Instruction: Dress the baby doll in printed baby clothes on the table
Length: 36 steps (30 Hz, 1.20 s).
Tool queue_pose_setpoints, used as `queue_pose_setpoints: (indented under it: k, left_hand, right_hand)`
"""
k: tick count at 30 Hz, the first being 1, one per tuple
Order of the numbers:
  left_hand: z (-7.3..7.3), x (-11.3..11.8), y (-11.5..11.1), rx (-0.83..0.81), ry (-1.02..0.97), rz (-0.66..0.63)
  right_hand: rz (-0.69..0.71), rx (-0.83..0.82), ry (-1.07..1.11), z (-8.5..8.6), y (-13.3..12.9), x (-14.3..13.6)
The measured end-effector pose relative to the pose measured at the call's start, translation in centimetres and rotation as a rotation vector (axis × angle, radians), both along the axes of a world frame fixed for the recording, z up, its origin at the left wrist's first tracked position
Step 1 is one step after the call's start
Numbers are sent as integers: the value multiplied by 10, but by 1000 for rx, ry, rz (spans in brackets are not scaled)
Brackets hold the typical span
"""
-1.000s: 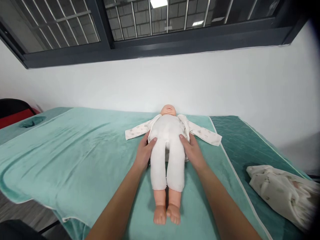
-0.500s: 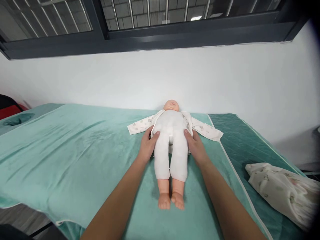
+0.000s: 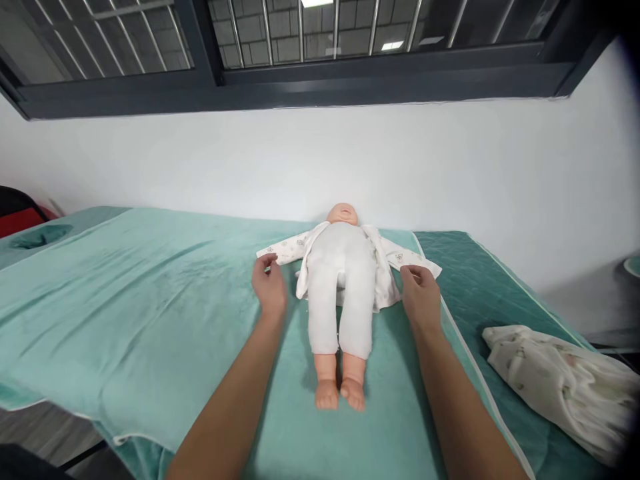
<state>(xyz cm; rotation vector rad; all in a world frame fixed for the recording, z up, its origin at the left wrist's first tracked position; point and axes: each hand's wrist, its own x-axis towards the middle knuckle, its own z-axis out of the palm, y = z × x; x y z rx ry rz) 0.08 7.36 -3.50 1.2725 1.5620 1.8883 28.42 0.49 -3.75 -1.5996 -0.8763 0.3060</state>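
A baby doll (image 3: 341, 260) lies on its back, head toward the wall and bare feet toward me. Its torso and upper legs are white. An open, white printed baby shirt (image 3: 387, 287) is spread beneath it, sleeves stretched out to both sides. My left hand (image 3: 270, 287) is closed, its fingertips pinched at the lower edge of the left sleeve (image 3: 290, 249) near the cuff. My right hand (image 3: 420, 293) is likewise closed at the edge of the right sleeve (image 3: 400, 253). The fabric between the fingers is mostly hidden.
A light green cover (image 3: 150, 300) lies over the bed, with a darker green quilted pad (image 3: 465, 287) at right. Folded white printed cloth (image 3: 555, 380) rests there. Behind are a white wall (image 3: 250, 160) and a dark-framed window (image 3: 350, 83). Something red and black (image 3: 20, 213) stands far left.
Both hands have left the doll's hips and moved outward to the sleeves. The shirt's lower sides are now spread out beside the doll, which lies in about the same place.
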Motion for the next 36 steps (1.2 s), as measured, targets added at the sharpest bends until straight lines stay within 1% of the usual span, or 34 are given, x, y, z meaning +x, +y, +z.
queue_pose_setpoints:
  k: [1,3,4,6,8,9,11,13,16,20,25,27,31,36]
  left_hand:
    - [-1,-3,2,-16,140,66]
    - [-3,-7,4,-123,409,115]
    - [-3,-7,4,-198,523,113]
    - [-3,-4,4,-338,694,87]
    - [-2,0,3,-436,778,73]
    - [-1,1,2,-466,800,72]
    - [0,3,1,-494,818,80]
    - [0,3,0,-499,824,90]
    - [0,3,-1,-483,824,126]
    - [1,4,-1,-495,851,148]
    - [0,9,1,-545,905,159]
    - [0,9,3,-582,940,159]
    - [3,-4,8,-664,1004,86]
    - [3,-28,9,-679,1054,-1]
  right_hand:
    - [-53,-1,-97,-3,2,6]
    - [-137,-46,-336,-10,5,14]
    - [-157,-107,-437,-12,5,16]
    - [-143,-294,-562,-17,4,16]
    - [-105,-486,-619,-20,3,13]
    - [-90,-558,-637,-22,3,12]
    - [-77,-641,-665,-23,3,13]
    - [-61,-685,-680,-23,4,21]
    - [-33,-722,-696,-23,6,41]
    - [-23,-713,-702,-24,6,61]
    - [-75,-628,-696,-23,3,61]
    - [-75,-621,-705,-23,2,60]
    - [-60,-663,-737,-27,3,62]
    - [-95,-655,-749,-32,6,64]
